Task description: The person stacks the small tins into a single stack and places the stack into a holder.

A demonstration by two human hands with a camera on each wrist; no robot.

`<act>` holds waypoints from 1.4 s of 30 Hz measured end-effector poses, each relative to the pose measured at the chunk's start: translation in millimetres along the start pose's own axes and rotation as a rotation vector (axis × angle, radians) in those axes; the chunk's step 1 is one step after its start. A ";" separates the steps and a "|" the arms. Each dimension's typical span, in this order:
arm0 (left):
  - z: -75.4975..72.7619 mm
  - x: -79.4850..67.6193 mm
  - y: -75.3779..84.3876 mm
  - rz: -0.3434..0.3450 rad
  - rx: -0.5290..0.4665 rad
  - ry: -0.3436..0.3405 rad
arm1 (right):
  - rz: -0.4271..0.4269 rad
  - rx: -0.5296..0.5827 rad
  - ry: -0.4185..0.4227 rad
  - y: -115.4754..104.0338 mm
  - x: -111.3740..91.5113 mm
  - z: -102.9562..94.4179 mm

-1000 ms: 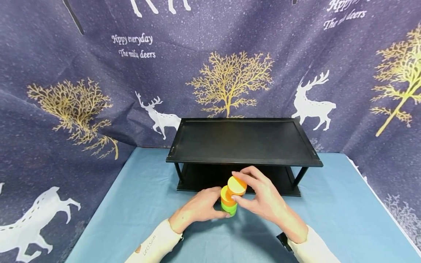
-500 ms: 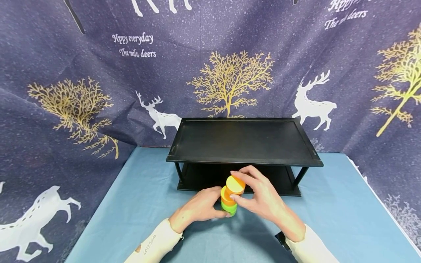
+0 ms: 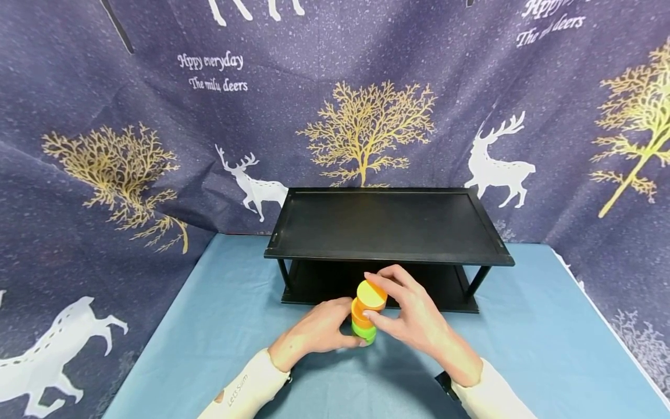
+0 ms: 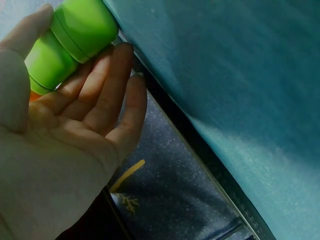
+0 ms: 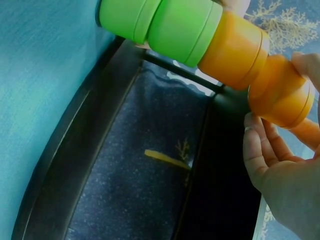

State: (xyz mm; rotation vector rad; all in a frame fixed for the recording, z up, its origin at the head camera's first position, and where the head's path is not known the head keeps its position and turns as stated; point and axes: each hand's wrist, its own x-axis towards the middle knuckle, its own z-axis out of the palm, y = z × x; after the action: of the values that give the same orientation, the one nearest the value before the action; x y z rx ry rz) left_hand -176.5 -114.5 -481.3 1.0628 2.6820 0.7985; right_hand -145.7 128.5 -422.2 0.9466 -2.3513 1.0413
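Note:
In the head view, small round lidded jars stand stacked on the blue cloth in front of a black shelf. Two green jars point(image 5: 182, 30) are at the bottom, with an orange jar point(image 5: 234, 47) above them. My left hand point(image 3: 321, 330) holds the stack at the green part point(image 4: 85, 25), thumb in front and fingers behind. My right hand point(image 3: 413, 311) pinches a second orange jar point(image 3: 371, 295) between thumb and fingers. That upper jar sits right at the top of the lower orange one, slightly tilted and offset to the right.
A black two-tier shelf point(image 3: 382, 227) stands just behind the stack, its front edge close to both hands. The blue tablecloth point(image 3: 549, 331) spreads around it. A dark patterned curtain point(image 3: 209, 116) with deer and trees hangs behind and at the sides.
My right hand has moved slightly left with the upper orange jar, bringing it more nearly over the stack. The left hand has stayed in place.

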 end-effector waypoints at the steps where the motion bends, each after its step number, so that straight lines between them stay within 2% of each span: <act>1: 0.0 -0.1 0.0 0.002 0.002 0.000 | -0.001 0.003 -0.001 0.1 -0.1 0.7; 26: 1.0 0.8 -1.9 0.013 -0.024 -0.007 | -0.019 0.004 -0.010 -0.2 -0.9 10.2; 42: 1.5 0.6 -1.8 0.006 -0.023 -0.007 | 0.007 -0.002 -0.020 -0.4 -1.7 11.4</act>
State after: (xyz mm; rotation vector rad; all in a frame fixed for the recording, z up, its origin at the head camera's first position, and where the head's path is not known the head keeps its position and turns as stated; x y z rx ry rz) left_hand -177.6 -114.6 -483.5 1.0674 2.6585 0.8225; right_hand -145.2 120.3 -430.3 0.9532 -2.3728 1.0363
